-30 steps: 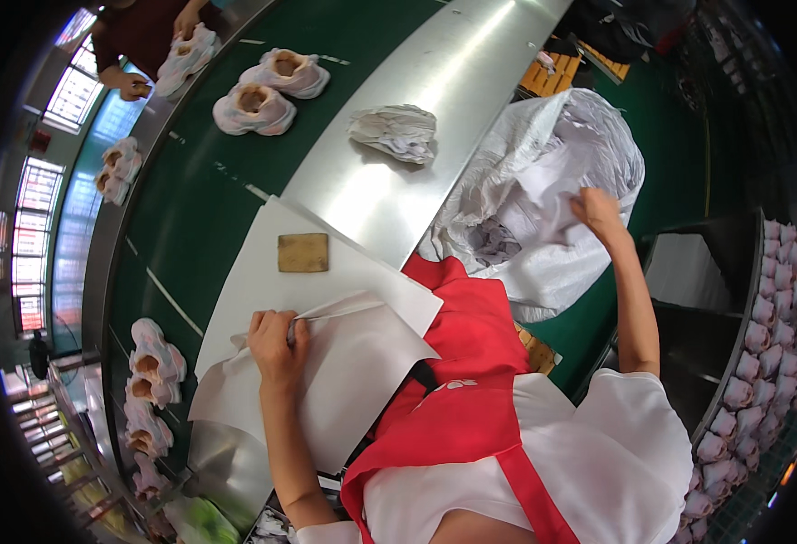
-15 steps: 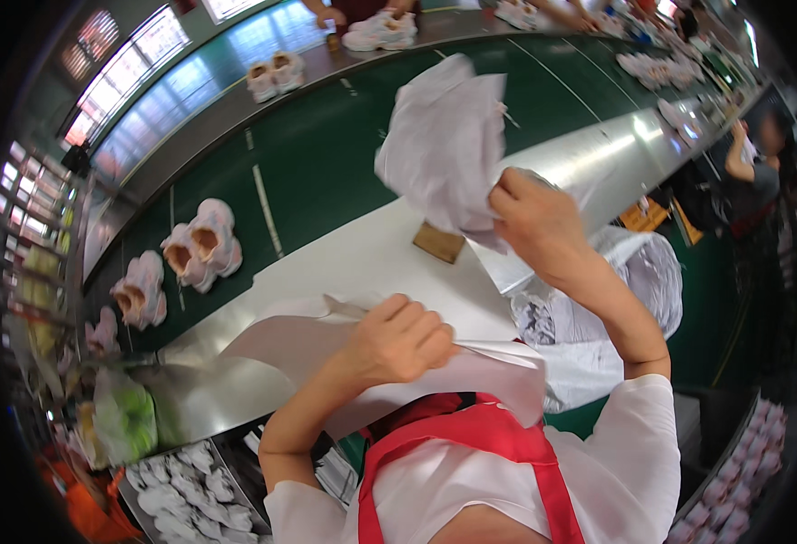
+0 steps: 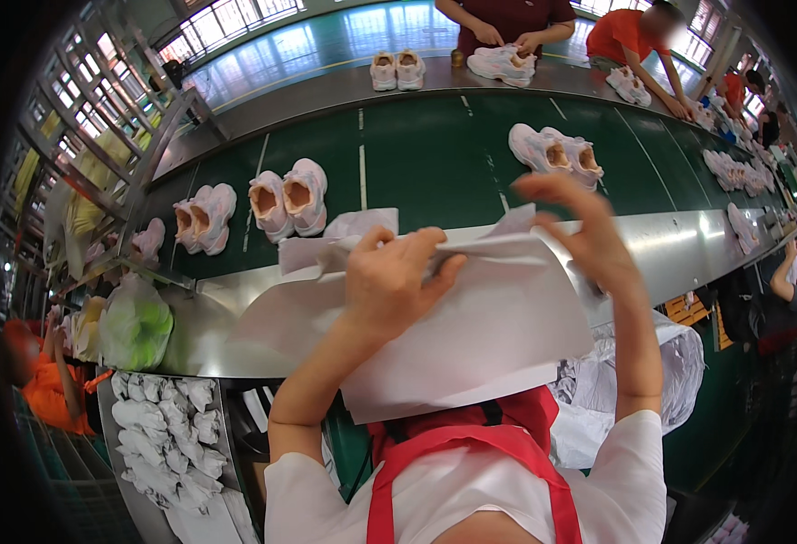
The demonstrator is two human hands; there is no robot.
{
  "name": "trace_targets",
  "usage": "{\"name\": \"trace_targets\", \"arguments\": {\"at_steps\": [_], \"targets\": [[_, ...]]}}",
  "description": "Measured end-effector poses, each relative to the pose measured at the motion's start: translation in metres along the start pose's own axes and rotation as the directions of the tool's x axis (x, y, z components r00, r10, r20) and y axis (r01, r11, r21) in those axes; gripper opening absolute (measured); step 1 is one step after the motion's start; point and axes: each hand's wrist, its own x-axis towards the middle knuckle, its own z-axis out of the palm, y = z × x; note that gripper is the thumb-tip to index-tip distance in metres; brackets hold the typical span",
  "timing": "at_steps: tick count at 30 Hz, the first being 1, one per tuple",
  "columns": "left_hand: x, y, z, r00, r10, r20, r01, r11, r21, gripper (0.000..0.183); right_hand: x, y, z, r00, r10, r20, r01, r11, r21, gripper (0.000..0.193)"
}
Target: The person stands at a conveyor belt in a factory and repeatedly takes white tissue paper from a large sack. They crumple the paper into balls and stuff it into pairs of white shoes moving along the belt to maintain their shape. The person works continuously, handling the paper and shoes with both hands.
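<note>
Large thin white paper sheets [image 3: 498, 335] lie loosely across the metal ledge in front of me, with their near edge hanging over my red apron. My left hand [image 3: 396, 276] is curled on the upper part of the paper, pinching a creased fold of it. My right hand [image 3: 589, 234] is lifted over the paper's far right corner, fingers apart and somewhat blurred, with nothing visible in it. Just beyond that hand, a pair of pale pink and white sneakers [image 3: 552, 152] stands on the green conveyor belt [image 3: 425, 150].
More sneakers [image 3: 291, 199] stand on the belt at left. A grey bin of crumpled white paper bundles [image 3: 167, 431] sits low at left, beside a green-tinted plastic bag [image 3: 137, 325]. A large crinkled plastic bag [image 3: 675, 367] is at right. Co-workers handle shoes across the belt.
The crumpled paper that my right hand held up over the belt is no longer raised; that hand is now open. The left hand still grips paper. My view has shifted.
</note>
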Motion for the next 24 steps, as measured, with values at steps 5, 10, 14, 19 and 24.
{"name": "trace_targets", "arguments": {"at_steps": [5,10,14,19,24], "targets": [[-0.004,-0.012,-0.005,0.997,-0.044,-0.058,0.049,0.995,0.089,0.03,-0.036,-0.061,0.02,0.963,-0.137,-0.232,0.092,0.976,-0.197,0.088],[-0.003,0.021,-0.009,0.906,-0.419,0.063,0.307,0.546,-0.78,0.038,-0.041,-0.037,0.094,0.998,-0.027,-0.059,0.029,0.998,0.047,0.105],[-0.009,0.012,0.006,0.791,-0.525,0.314,0.273,-0.156,-0.949,0.048,-0.039,-0.02,0.126,0.963,0.127,0.237,-0.256,0.698,0.669,0.088],[-0.01,0.0,0.006,0.9,-0.435,-0.021,0.254,0.564,-0.785,0.085,-0.033,-0.025,0.115,0.926,0.377,0.033,-0.328,0.755,0.568,0.058],[-0.041,0.018,0.008,0.787,-0.383,0.485,0.614,0.564,-0.552,0.102,-0.027,-0.039,0.099,0.891,0.343,-0.298,-0.239,0.911,0.336,0.057]]}}
